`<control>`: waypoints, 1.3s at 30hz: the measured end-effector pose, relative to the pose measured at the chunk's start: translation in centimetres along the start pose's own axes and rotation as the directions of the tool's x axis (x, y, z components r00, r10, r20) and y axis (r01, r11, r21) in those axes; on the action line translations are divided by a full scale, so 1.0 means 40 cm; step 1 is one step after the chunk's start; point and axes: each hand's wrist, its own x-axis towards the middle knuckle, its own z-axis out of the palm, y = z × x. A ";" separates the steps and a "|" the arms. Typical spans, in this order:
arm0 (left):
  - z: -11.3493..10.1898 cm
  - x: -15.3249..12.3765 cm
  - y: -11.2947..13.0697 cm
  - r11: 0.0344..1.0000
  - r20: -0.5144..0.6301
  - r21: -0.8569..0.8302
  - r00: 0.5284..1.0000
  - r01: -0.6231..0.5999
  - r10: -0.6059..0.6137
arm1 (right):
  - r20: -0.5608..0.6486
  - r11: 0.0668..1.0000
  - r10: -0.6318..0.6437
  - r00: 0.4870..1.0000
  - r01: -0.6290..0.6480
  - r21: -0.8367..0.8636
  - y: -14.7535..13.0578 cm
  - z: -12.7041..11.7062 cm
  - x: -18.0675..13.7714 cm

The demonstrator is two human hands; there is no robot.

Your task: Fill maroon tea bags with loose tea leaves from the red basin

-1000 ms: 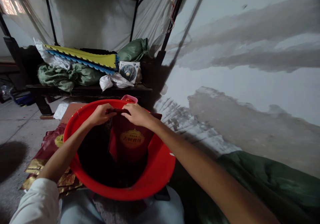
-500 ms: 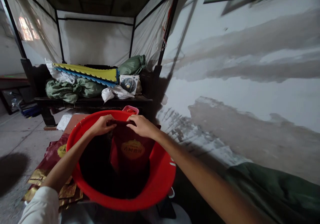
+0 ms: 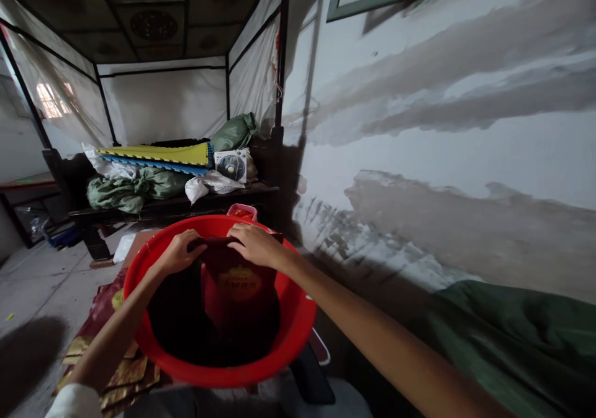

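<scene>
You have a dark red bag by its top edge, inside a red basin.
Nearest you, a dark flat object, perhaps a phone, lies by your right leg and could slide if you shift. Packets lie left of the basin. The bag stands roughly upright, its foot lost in shadow; your left hand pinches its left corner and your right hand its top edge. Should the fingers slacken unevenly, it might tip and spill any contents. Beyond sit a pink box and a yellow mat.
</scene>
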 end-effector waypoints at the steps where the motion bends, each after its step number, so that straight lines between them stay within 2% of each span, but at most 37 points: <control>1: -0.002 -0.001 0.005 1.000 0.017 -0.003 1.000 0.001 -0.001 | -0.002 1.000 -0.011 1.000 0.011 -0.005 -0.001 -0.003 -0.004; 7: 0.010 0.008 0.028 0.997 -0.029 -0.074 0.999 0.020 -0.022 | -0.059 0.999 -0.022 0.998 0.024 0.033 -0.004 -0.014 -0.019; 12: -0.001 0.014 0.042 0.989 -0.037 -0.140 0.998 0.042 -0.047 | -0.042 0.999 0.018 0.999 -0.017 0.034 0.050 -0.029 -0.043; 15: -0.007 0.030 0.052 0.996 0.021 -0.079 0.998 0.052 -0.051 | -0.027 1.000 0.012 1.000 -0.011 0.028 0.067 -0.036 -0.058; 19: -0.004 0.064 0.069 0.997 0.137 0.074 0.990 0.036 -0.046 | -0.028 1.000 -0.005 1.000 0.004 -0.027 0.054 -0.029 -0.062; 22: -0.007 0.078 0.071 0.987 0.146 0.163 0.989 0.006 -0.030 | -0.045 1.000 0.014 0.999 -0.014 0.003 0.061 -0.023 -0.064; 24: -0.017 0.077 0.062 0.985 0.142 0.172 0.989 0.008 -0.033 | -0.047 0.999 0.031 0.998 -0.030 0.034 0.085 -0.023 -0.073; 30: -0.040 0.071 0.056 0.985 0.268 0.172 0.963 -0.010 -0.037 | -0.045 0.987 0.070 0.997 -0.063 0.146 0.145 -0.028 -0.108; 34: -0.025 0.076 0.085 0.964 0.264 0.265 0.964 -0.035 -0.037 | -0.101 0.979 0.037 0.994 -0.016 0.204 0.156 -0.018 -0.115; 39: -0.025 0.074 0.079 0.960 0.219 0.275 0.968 0.056 -0.119 | -0.193 0.935 0.099 0.976 -0.025 0.353 0.194 0.001 -0.130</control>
